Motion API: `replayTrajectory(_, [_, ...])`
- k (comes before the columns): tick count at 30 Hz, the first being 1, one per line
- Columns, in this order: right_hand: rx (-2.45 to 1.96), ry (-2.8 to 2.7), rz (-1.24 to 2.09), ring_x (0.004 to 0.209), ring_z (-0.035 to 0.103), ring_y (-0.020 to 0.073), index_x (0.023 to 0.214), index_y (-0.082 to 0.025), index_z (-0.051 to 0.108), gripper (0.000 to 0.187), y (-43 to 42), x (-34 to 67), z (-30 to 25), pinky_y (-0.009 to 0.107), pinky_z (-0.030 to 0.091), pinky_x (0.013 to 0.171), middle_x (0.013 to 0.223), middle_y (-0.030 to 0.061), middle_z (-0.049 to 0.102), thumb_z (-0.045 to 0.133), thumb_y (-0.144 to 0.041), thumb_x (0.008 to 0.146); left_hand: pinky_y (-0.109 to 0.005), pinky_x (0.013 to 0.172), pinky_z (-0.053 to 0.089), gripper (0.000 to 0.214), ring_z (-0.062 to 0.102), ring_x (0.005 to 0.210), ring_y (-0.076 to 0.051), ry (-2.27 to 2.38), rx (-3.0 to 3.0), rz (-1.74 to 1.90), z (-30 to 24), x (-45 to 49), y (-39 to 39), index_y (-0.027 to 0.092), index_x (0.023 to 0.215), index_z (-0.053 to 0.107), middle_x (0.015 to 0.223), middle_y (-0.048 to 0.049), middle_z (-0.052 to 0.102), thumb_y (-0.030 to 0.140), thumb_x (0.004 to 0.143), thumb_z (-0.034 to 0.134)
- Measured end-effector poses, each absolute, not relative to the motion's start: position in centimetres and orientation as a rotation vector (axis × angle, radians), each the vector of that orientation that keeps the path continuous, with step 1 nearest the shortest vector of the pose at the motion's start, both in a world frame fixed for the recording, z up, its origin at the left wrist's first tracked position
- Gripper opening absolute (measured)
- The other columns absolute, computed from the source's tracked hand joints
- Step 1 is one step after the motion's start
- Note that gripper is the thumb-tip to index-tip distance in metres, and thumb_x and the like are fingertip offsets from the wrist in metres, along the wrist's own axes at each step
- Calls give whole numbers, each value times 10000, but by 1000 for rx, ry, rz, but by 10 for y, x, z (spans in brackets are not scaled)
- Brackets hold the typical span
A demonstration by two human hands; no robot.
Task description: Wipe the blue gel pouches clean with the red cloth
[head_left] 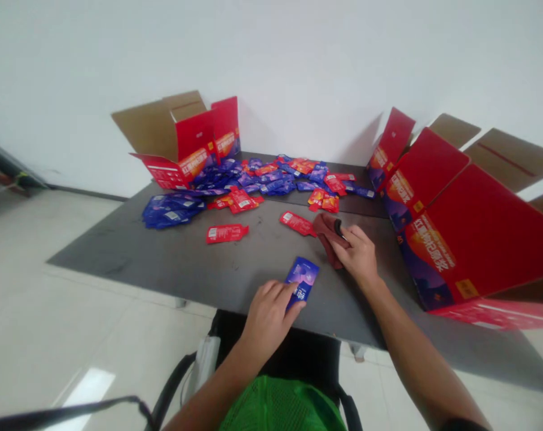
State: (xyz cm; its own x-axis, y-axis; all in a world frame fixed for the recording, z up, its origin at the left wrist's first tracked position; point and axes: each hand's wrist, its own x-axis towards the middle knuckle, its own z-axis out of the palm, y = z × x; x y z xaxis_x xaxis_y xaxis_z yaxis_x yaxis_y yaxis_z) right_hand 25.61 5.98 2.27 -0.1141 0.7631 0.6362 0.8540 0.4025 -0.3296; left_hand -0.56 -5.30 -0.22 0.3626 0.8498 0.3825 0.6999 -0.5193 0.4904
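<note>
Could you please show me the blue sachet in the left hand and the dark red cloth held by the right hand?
Blue sachet (305, 276), head view, on its printed front face.
Dark red cloth (325, 232), head view, on its upper fold.

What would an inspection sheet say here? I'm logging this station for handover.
Surface: dark grey tabletop, scuffed.
Job's things: loose pile of blue and red sachets; blue sachet cluster at left; single red sachet lying apart.
Clutter: open red carton at back left; opened-out red carton at right.
Hands: left hand holds a blue packet; right hand grips a dark red cloth.
Cables: nothing seen.
Surroundings: white wall; pale tiled floor.
</note>
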Motion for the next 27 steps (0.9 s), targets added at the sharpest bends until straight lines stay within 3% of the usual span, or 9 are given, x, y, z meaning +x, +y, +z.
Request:
replayTrajectory(3, [-1380,-1846,-117,713,573,170,1046,-184,739,339,61,268,14,289,437,631,808,31,577,557,-463,981,-454,880,529,697,595,1051,-306,1625,2401,812,-4,9,-43,173,1448,504,1195,-146,626,554,894,689])
replayTrajectory(6, [-1369,-1819,-90,718,591,173,1021,-187,739,342,63,276,11,292,447,643,795,24,589,579,-484,964,-458,844,532,863,590,986,-316,1759,2427,702,-10,24,-32,139,1397,538,1125,-146,615,668,755,767])
replayTrajectory(8, [-1346,-1794,-82,732,607,179,1008,-182,739,351,64,279,11,293,456,653,796,27,603,600,-500,952,-465,840,541,810,600,962,-323,1803,2413,597,-8,32,-24,137,1286,611,1064,-137,620,644,692,827])
replayTrajectory(11, [-1327,-1769,-78,724,614,185,1027,-182,742,373,63,279,13,292,452,629,785,28,604,612,-521,941,-438,792,570,589,647,933,-335,1799,2370,363,8,40,-12,123,1154,676,1036,-171,656,447,698,860])
replayTrajectory(15, [-1337,-1760,-62,704,613,195,1050,-191,751,397,61,280,17,296,444,594,759,28,597,610,-543,935,-348,626,563,191,720,737,-289,1770,2348,242,32,39,-5,139,1006,715,845,-148,721,202,831,673])
replayTrajectory(18, [-1322,-1757,-56,718,622,205,1035,-197,757,401,61,282,18,300,453,599,769,36,605,607,-555,935,-331,619,564,176,739,687,-269,1780,2363,298,39,30,-5,164,1024,697,789,-121,740,174,921,554])
replayTrajectory(23, [-1303,-1762,-11,703,617,193,1090,-213,749,412,62,283,16,292,458,597,801,30,615,617,-568,929,-317,668,574,158,757,732,-259,1820,2351,452,30,0,2,205,1053,682,834,-98,763,250,974,553])
replayTrajectory(27, [-1288,-1763,8,686,610,187,1058,-208,750,411,63,284,15,285,461,605,766,19,589,613,-574,931,-329,768,581,261,763,873,-258,1951,2247,674,26,-43,27,204,1210,663,988,-108,780,254,1008,504])
